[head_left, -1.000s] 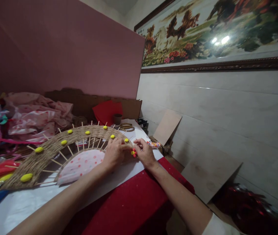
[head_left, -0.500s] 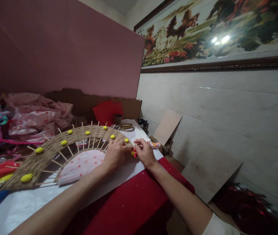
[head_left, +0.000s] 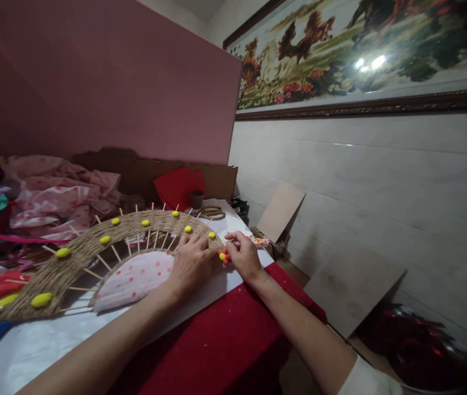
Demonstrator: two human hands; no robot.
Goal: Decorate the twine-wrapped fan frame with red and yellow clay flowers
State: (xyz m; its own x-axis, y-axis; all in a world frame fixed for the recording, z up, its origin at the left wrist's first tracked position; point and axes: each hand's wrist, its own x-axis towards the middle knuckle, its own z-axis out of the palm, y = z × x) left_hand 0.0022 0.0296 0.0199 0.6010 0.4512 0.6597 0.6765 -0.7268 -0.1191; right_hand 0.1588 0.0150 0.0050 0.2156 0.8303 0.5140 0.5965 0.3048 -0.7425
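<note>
1. Left hand (head_left: 193, 262): fingers I saw reaching to the flower's edge have drawn back, now bent more closely.
2. Red-and-yellow flower (head_left: 222, 257): less covered; I now see more red petals around its yellow centre.
3. My view has drifted slightly; framed picture (head_left: 294, 63) sits further left and higher.

Looks like a home room doing craft duty: framed horse picture (head_left: 299, 63), tiled wall (head_left: 365, 175); table (head_left: 200, 340) with woven arch (head_left: 129, 227), scissors (head_left: 213, 213), heaped dotted cloth (head_left: 60, 192), fuzzy stems (head_left: 23, 238).
</note>
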